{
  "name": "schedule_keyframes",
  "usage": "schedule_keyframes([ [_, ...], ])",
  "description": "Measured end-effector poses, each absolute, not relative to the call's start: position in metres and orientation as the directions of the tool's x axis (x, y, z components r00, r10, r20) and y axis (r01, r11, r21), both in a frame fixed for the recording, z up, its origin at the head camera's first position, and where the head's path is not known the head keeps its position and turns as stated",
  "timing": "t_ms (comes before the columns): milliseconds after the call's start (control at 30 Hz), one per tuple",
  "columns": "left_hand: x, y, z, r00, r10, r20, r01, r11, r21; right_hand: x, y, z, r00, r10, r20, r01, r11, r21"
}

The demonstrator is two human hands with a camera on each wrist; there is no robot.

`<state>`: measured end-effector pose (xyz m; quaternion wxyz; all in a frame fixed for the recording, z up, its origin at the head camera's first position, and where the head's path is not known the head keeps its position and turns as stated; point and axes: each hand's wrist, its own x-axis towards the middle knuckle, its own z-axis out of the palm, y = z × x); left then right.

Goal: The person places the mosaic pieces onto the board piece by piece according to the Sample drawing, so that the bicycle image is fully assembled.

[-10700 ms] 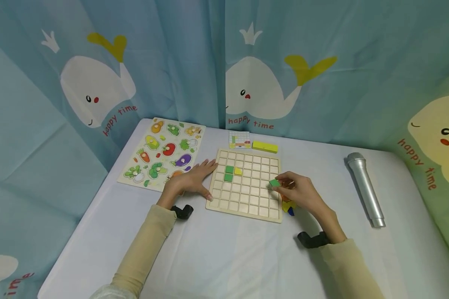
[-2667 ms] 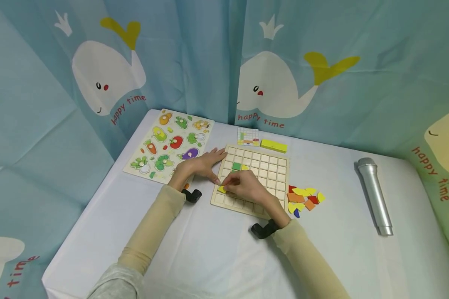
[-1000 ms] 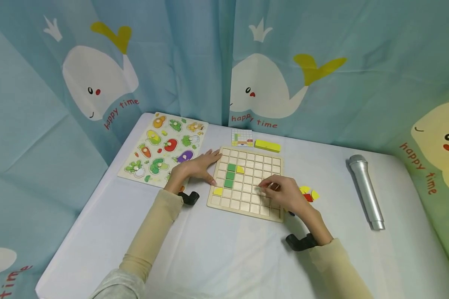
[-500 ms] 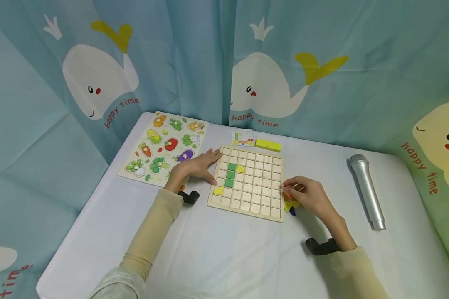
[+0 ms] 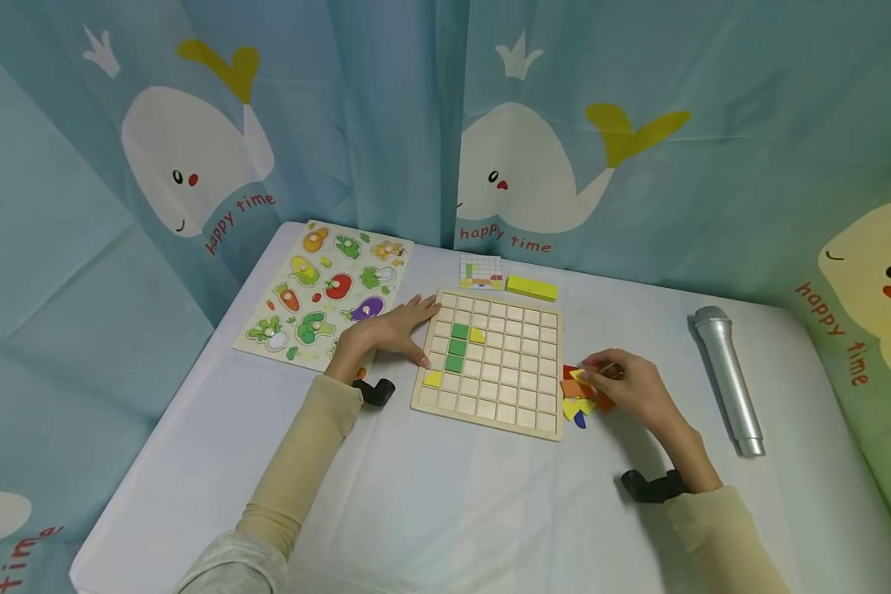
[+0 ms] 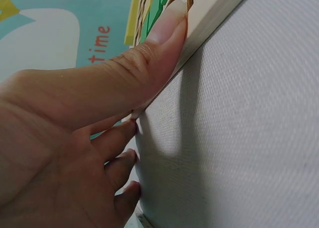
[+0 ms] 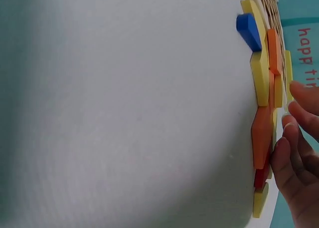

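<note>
A square wooden grid board (image 5: 497, 388) lies on the table with three green squares (image 5: 456, 347) in a column, a yellow piece (image 5: 477, 336) beside the top one and another yellow piece (image 5: 433, 379) at lower left. My left hand (image 5: 386, 334) rests along the board's left edge, fingers spread; in the left wrist view the thumb (image 6: 162, 31) lies over the rim. My right hand (image 5: 631, 386) is bent over the loose pile at the board's right, thumb and fingertips right at a yellow piece (image 5: 578, 376). I cannot tell whether they pinch it. Some pile pieces are hidden behind the hand.
The pile also has orange (image 5: 575, 389), red (image 5: 568, 371) and blue (image 5: 580, 420) pieces. Behind the board lie a printed pattern card (image 5: 480, 272) and a yellow block (image 5: 531, 288). A vegetable puzzle board (image 5: 327, 289) is at left, a silver microphone (image 5: 729, 384) at right.
Since the earliest frame, a third green square and the lower-left yellow piece have come onto the board. The right hand has moved right from over the board to the pile. The left hand stays.
</note>
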<state>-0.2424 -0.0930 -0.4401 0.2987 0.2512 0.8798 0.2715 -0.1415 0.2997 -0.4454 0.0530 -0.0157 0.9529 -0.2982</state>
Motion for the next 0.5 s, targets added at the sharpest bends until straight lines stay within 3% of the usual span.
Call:
schedule_keyframes([
  [500, -0.2419, -0.0926, -0.4411, -0.702, 0.597, -0.388, 0.275, 0.73, 0.626, -0.1464, 0.3011, -0.449, -0.989, -0.067, -0.135, 0.017, 0.838, -0.546],
])
